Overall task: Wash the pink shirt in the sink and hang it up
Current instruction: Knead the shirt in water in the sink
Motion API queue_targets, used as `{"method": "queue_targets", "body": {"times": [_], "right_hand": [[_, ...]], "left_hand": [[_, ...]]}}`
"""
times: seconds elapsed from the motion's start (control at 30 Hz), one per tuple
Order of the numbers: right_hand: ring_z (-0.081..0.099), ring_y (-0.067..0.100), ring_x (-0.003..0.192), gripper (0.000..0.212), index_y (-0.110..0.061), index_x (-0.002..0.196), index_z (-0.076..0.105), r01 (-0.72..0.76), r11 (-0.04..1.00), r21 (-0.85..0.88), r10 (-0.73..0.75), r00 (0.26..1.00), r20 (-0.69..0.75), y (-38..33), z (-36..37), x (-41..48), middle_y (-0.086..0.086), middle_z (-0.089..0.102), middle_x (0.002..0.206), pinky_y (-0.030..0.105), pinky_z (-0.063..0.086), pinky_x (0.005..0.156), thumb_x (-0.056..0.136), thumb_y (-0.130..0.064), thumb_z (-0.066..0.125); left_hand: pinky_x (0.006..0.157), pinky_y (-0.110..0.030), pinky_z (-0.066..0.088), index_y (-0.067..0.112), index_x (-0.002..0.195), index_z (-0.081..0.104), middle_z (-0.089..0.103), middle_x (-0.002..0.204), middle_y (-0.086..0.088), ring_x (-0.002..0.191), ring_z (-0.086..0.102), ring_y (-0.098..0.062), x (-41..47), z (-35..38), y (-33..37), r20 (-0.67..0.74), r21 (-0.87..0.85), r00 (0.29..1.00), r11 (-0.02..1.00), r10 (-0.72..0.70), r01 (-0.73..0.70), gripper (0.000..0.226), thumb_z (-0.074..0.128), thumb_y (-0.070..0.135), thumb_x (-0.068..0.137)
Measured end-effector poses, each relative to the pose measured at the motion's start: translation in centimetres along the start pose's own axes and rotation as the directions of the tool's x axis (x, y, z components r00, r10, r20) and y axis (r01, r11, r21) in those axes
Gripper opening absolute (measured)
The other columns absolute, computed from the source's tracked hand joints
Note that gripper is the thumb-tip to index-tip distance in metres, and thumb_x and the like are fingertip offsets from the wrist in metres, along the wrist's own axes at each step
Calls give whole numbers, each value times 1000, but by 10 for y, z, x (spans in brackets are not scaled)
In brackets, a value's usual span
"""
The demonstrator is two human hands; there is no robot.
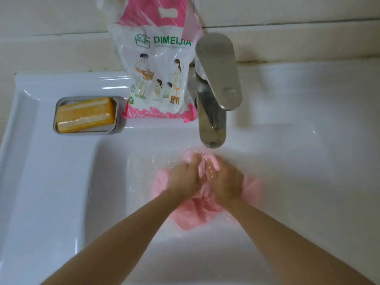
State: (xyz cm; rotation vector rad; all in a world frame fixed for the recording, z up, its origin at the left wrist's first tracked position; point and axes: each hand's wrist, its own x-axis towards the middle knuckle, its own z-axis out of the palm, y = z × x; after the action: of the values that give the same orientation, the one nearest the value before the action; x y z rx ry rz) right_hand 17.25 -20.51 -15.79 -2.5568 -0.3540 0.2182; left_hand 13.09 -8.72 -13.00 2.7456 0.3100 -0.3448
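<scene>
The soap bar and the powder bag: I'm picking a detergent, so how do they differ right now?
The soap bar is a solid orange block; the powder bag is printed white-and-pink plastic. The soap bar lies flat in a grey dish; the powder bag stands upright beside the faucet. Both sit on the sink ledge.

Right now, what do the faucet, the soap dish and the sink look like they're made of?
Faucet: polished metal, probably chromed or stainless, since it mirrors its surroundings. Soap dish: dull grey, likely brushed metal, though plastic is possible. Sink: glossy white, seemingly glazed ceramic, with sharp highlights along its edges.
</scene>
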Motion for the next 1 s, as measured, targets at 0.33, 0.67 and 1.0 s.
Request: {"method": "queue_targets", "body": {"times": [0.33, 0.67, 1.0], "right_hand": [[49, 17, 118, 47, -46, 119, 53, 318, 904, 285, -382, 901, 206, 11, -92, -41, -21, 54, 118, 39, 46, 94, 75, -55, 65], [40, 37, 127, 64, -39, 139, 42, 274, 927, -255, -237, 957, 166, 14, -12, -52, 3, 33, 153, 52, 39, 97, 84, -70, 36], [59, 30, 68, 51, -22, 102, 51, 404, 844, -353, -461, 882, -94, 27, 23, -27, 10, 66, 87, 34, 48, 59, 90, -66, 27]], "left_hand": [[72, -19, 41, 22, 81, 60, 59, 78, 17, 76, 54, -3, -72, -59, -7, 111, -894, 986, 421, -127, 155, 27, 46, 44, 85], [90, -64, 42, 26, 143, 39, 37, 149, -16, 131, 40, -44, -69, 30, 7, 20, 34, 986, 986, -163, 162, 88, 41, 72, 68], [82, -54, 51, 3, 114, 49, 61, 106, -26, 97, 52, -48, -42, 60, -5, -241, -44, 971, 999, 11, -22, 46, 23, 33, 92]]}}
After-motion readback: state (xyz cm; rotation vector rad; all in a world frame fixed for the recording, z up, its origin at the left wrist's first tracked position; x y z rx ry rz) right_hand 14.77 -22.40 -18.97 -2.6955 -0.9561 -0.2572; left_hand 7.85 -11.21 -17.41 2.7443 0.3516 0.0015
